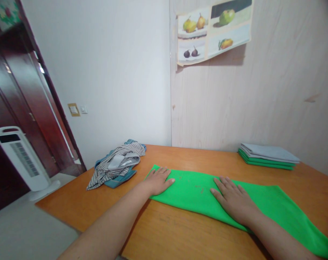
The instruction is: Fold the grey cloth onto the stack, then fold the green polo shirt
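A bright green piece of clothing (193,191), folded into a long strip, lies across the wooden table in front of me. Its right part slants toward the lower right corner of the view. My left hand (158,180) rests flat on the strip's left end, fingers stretched out. Farther right, my right hand (234,198) is pressed flat on the fabric with its fingers a little apart. Neither hand grips anything. Small brownish marks show on the green cloth between the hands. My right forearm covers part of its near edge.
On the left of the table (153,231) lies a crumpled heap of striped and blue clothes (117,162). A stack of folded grey and green clothes (268,155) sits at the back right. A white tower fan (24,159) stands on the floor beyond the table's left edge.
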The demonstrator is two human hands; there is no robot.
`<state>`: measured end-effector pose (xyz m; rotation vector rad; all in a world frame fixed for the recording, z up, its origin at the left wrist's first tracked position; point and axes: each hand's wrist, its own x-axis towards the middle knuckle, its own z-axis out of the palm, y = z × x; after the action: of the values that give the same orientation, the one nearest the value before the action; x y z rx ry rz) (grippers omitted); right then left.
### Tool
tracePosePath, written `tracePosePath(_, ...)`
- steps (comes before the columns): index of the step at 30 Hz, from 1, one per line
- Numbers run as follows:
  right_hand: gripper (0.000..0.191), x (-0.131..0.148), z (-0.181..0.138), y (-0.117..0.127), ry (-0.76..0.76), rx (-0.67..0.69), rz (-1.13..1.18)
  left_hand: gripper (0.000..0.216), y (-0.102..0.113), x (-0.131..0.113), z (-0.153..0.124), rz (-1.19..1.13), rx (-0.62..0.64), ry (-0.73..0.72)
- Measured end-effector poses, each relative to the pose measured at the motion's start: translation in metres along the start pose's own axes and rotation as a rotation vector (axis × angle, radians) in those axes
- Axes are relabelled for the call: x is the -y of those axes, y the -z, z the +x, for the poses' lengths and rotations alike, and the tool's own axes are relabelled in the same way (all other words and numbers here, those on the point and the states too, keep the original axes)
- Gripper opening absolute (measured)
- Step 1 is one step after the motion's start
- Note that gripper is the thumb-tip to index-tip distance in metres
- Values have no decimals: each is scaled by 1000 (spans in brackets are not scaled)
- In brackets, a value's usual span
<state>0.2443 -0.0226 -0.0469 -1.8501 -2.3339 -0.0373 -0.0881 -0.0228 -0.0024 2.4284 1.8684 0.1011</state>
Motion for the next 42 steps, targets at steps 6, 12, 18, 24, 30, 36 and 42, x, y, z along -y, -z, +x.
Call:
tracePosePath(6,75,2,-1,3,-3,6,4,78,1,-19,-6,-8,-7,-90)
tracePosePath(12,75,3,-2,5,-8,10,9,84,9,-24,-4,0,102,-92)
tracePosePath(18,74,4,-2,6,-12,9,20,79,13,-70,11,-39,-41,-165)
tracePosePath(24,73,5,-2,8,-14,23,26,92,-3,-115,14,-108,12,-231)
tracePosePath(30,72,8,-2,12,-22,38,44,99,-11,-113,10,-101,50,-232)
tracePosePath(36,75,11,-4,19,-43,58,65,100,-13,-108,12,-103,48,-252)
tracePosePath(42,79,10,-9,27,-157,74,77,99,-14,-106,15,-84,42,-253)
